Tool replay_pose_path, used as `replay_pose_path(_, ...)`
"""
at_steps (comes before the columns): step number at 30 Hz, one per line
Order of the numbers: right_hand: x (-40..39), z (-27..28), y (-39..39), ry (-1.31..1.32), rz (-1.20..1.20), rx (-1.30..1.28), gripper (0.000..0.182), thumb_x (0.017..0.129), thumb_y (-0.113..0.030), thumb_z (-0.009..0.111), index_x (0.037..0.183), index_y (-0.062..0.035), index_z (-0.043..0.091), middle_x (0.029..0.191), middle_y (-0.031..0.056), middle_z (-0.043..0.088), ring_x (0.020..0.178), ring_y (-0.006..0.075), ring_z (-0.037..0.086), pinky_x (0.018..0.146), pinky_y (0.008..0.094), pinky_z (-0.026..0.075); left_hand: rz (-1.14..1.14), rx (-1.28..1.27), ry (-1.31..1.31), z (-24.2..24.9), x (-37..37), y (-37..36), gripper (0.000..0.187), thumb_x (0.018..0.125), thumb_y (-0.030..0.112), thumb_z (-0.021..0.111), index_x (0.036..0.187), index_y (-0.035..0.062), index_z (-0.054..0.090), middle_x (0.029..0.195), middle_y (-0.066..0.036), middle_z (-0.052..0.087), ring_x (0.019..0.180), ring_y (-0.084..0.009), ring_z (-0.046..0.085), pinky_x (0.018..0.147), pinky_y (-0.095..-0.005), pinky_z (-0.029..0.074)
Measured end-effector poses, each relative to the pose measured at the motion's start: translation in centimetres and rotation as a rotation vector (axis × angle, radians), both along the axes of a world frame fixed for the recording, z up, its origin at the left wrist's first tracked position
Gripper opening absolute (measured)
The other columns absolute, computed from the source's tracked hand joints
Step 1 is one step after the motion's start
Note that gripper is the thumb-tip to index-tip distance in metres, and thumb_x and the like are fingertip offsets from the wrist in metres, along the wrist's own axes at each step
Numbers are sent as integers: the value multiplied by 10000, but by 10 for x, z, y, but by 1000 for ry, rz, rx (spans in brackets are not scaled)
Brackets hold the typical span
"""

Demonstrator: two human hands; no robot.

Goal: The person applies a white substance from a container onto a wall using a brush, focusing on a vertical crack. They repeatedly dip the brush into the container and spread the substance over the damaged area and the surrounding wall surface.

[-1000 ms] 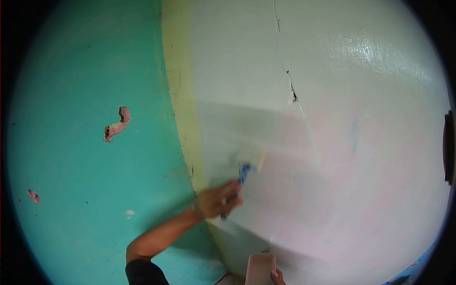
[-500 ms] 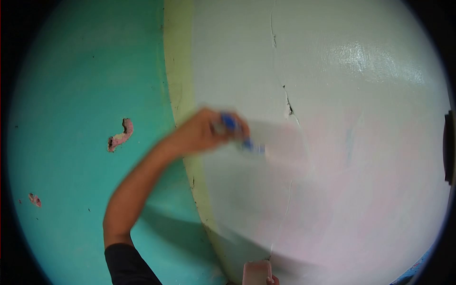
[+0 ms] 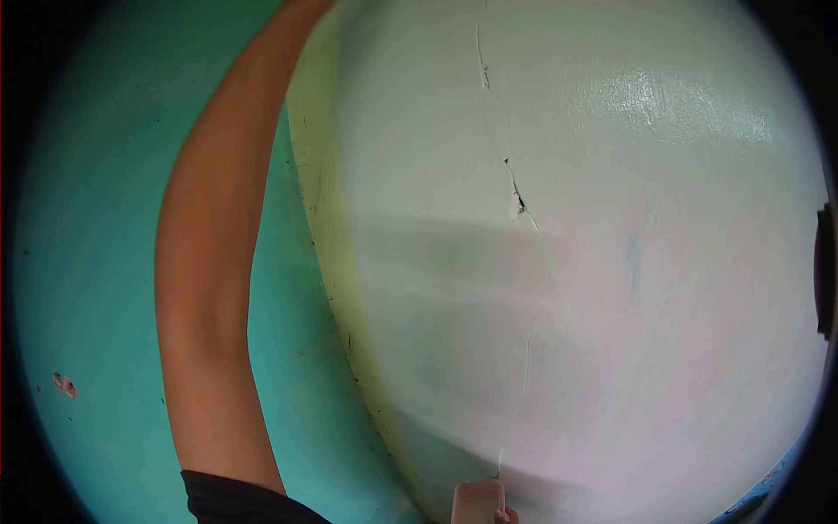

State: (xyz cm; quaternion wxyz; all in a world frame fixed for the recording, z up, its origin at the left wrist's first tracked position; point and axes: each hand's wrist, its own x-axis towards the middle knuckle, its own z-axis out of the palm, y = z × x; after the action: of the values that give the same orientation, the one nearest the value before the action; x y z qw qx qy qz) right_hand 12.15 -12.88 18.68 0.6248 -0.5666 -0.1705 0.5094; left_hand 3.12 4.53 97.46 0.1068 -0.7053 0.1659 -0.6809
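My left arm (image 3: 209,262) reaches steeply up across the left of the head view. Its wrist meets the top edge, and the hand and anything in it lie beyond the frame. At the bottom, fingers of my right hand (image 3: 508,516) curl around the right side of a small pink rectangular tub (image 3: 478,503), partly cut off by the frame. A whitish wall (image 3: 436,349), with pinkish patches and a wet shine at the upper right, stands before me. A thin crack (image 3: 518,199) with a chipped dark gap runs down it.
A yellowish strip (image 3: 325,236) at the corner divides the whitish wall from a green wall (image 3: 96,262) on the left. The green wall has a chipped pink spot (image 3: 65,384). A dark object (image 3: 823,271) stands at the right edge.
My left hand, earlier in front of the whitish wall holding a blue-handled brush, has swept up and left out of the frame. The tub stays low, with a slight shift in view.
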Motion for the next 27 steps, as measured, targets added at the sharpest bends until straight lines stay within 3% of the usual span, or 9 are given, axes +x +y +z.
replay_pose_path(2,2,1,-2,-3,0,5,837,938,-570,491,1496,-65,123,1462,238,297,1334,380,343,1064,506,349,160,108,9,-44,9,7,331,948,285,621,1149,23,630,1062,-99,661,988,-218,645,833,-390,559)
replay_pose_path(6,6,2,-4,-6,12,10,833,940,-568,489,1494,-64,126,1458,234,301,1332,375,345,1063,502,350,81,347,-65,-172,17,23,222,823,-76,659,1017,27,692,1029,-107,710,908,-174,690,751,-264,528)
replay_pose_path(8,8,2,-6,-3,13,13,831,940,-567,489,1494,-63,127,1457,232,303,1331,372,347,1063,500,350,-19,451,92,-240,7,35,374,669,-97,674,1010,56,699,1046,-129,693,999,-277,677,830,-335,568)
replay_pose_path(9,9,2,-7,-2,15,12,830,941,-567,489,1493,-63,128,1456,231,304,1330,371,347,1063,499,350,193,325,175,-276,-11,15,370,640,-79,699,984,58,701,1052,-133,691,1007,-285,675,774,-329,593)
replay_pose_path(14,13,1,-4,-7,16,8,825,942,-565,487,1491,-61,132,1451,226,309,1327,365,351,1062,495,351,-33,163,576,-348,-37,8,236,745,-20,747,959,62,692,1017,-104,699,870,-247,700,652,-322,603)
replay_pose_path(18,12,1,-5,-6,19,-5,821,944,-563,486,1490,-60,134,1448,222,313,1325,359,353,1061,491,352,-116,-257,920,-307,-37,2,256,759,-113,678,979,18,690,968,-130,715,875,-215,707,742,-320,581)
replay_pose_path(20,10,1,-3,-6,16,-4,819,944,-562,485,1489,-59,136,1446,220,315,1324,357,354,1061,489,353,76,-365,965,-258,-34,-7,112,874,38,673,986,31,675,911,-61,702,817,-138,663,711,-258,526)
replay_pose_path(24,9,1,-2,-7,16,-3,815,946,-560,484,1487,-58,139,1443,216,319,1321,352,357,1060,486,353,-60,-335,750,-145,-14,-7,188,904,223,670,1012,68,662,945,-33,699,891,-140,672,619,-265,545)
replay_pose_path(27,9,1,-2,-4,13,-3,812,947,-559,483,1486,-57,141,1440,213,322,1320,348,359,1060,483,354,-3,-203,511,-66,-18,-27,237,939,216,622,1078,25,642,1031,-85,681,975,-198,658,763,-337,559)
